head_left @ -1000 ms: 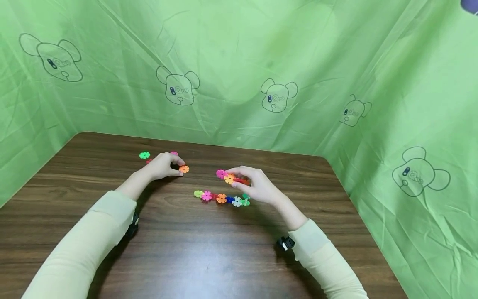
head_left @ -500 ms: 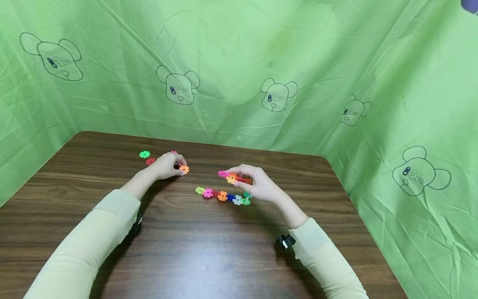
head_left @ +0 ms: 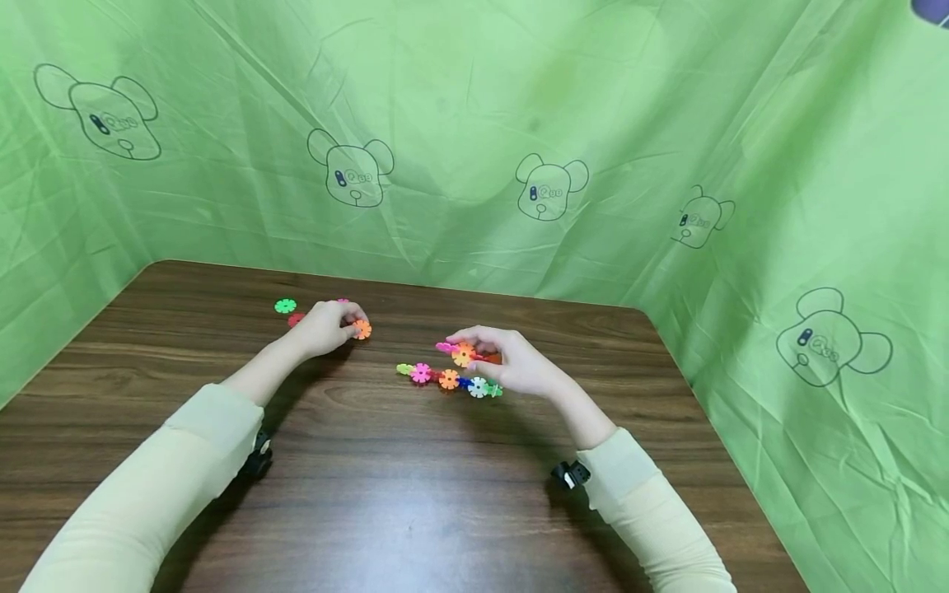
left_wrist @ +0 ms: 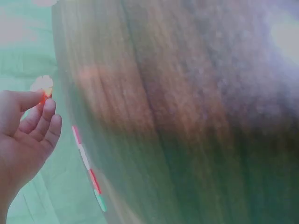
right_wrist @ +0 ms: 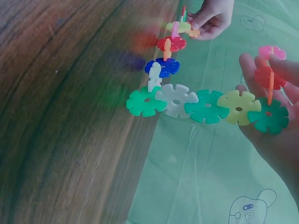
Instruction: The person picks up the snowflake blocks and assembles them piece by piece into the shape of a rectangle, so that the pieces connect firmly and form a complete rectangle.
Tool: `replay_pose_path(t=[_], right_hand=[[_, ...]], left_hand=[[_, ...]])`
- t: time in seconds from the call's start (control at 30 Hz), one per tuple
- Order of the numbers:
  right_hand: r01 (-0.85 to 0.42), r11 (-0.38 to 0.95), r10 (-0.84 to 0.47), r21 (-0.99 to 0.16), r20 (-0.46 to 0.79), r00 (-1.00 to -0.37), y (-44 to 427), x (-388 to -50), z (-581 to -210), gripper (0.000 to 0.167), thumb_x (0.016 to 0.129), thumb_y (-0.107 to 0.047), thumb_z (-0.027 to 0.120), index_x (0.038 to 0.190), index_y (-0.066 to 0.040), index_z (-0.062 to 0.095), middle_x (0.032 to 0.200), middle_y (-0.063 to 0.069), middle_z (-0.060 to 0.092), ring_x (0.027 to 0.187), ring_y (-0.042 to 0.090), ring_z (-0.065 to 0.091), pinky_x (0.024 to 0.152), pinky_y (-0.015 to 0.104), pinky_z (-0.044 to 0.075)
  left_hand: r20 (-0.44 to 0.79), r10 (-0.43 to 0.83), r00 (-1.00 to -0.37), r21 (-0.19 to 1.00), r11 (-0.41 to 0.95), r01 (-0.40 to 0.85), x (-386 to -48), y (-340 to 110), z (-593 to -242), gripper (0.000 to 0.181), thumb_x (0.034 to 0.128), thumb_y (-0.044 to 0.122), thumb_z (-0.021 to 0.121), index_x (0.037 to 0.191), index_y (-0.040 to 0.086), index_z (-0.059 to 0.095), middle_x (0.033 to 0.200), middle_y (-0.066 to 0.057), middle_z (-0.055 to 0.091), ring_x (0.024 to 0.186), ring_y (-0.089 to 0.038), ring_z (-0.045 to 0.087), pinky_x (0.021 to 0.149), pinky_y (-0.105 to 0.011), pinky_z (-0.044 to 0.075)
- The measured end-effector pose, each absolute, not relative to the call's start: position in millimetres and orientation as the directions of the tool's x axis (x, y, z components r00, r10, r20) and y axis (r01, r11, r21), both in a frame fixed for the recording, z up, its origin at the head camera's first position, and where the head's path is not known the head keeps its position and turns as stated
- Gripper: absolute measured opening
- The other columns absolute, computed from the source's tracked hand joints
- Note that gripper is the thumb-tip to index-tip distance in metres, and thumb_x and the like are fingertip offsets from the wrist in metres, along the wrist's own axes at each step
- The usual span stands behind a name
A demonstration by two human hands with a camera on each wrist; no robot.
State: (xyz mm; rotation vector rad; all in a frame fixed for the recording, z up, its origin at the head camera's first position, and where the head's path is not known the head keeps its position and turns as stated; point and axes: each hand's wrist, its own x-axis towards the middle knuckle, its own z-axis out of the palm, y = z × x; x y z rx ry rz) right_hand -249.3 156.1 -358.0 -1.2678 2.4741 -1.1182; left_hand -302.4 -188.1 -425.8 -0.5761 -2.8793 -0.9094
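My left hand [head_left: 326,328] pinches an orange flower-shaped disc [head_left: 362,329] between thumb and fingers; the left wrist view shows this orange disc [left_wrist: 45,95] at the fingertips. To the right, my right hand [head_left: 519,362] holds a chain of linked discs by its pink and orange discs [head_left: 464,355]. Its lower stretch, with a pink disc [head_left: 421,373] and a white disc [head_left: 478,387], hangs nearer the camera. In the right wrist view the chain bends at a green disc [right_wrist: 145,101] and runs through a yellow disc [right_wrist: 238,108] to a teal disc [right_wrist: 268,115] beside the palm.
A green disc [head_left: 285,305] and a red disc [head_left: 296,319] lie on the wooden table [head_left: 356,461] left of my left hand; a pink disc [head_left: 343,301] is partly hidden behind it. Green cloth [head_left: 445,99] with printed bear outlines surrounds the table's back and sides.
The chain's lower stretch has swung slightly away from the camera and to the right. My left hand first shifted slightly right, then back left with the orange disc. My right hand has barely moved.
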Motion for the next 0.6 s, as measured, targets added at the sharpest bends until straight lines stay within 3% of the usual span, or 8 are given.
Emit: replay_pose_path(t=[0.17,0.43,0.6], right_hand=[[-0.664,0.406,-0.757,-0.627,0.177,-0.629,155.6,-247.2,-355.3,0.041,0.089,-0.011,0.065,0.128,-0.023,0.058,0.103,-0.004,0.063,0.075,0.009,0.052,0.065,0.027,0.045],[-0.616,0.426,-0.752,-0.663,0.119,-0.648,151.5,-242.1,-348.6,0.036,0.088,0.005,0.058,0.123,-0.004,0.057,0.095,0.012,0.063,0.074,0.019,0.053,0.066,0.035,0.047],[-0.632,0.418,-0.754,-0.653,0.138,-0.642,151.5,-245.3,-352.4,0.031,0.09,-0.003,0.061,0.12,-0.01,0.059,0.092,0.005,0.063,0.071,0.013,0.052,0.064,0.03,0.046]], left_hand=[[0.193,0.271,-0.943,0.607,0.722,0.331,-294.6,-185.2,-416.9,0.011,0.0892,0.008,0.061,0.098,0.008,0.067,0.083,-0.006,0.063,0.075,-0.019,0.057,0.063,-0.031,0.045],[0.185,0.205,-0.961,0.726,0.63,0.275,-271.4,-169.3,-393.7,0.015,0.0857,0.008,0.064,0.1,0.009,0.068,0.08,-0.006,0.066,0.073,-0.024,0.064,0.058,-0.029,0.049],[0.128,0.188,-0.974,0.816,0.538,0.212,-255.6,-153.2,-379.9,0.016,0.0864,0.01,0.065,0.102,0.008,0.067,0.084,-0.009,0.068,0.069,-0.02,0.067,0.061,-0.035,0.056]])
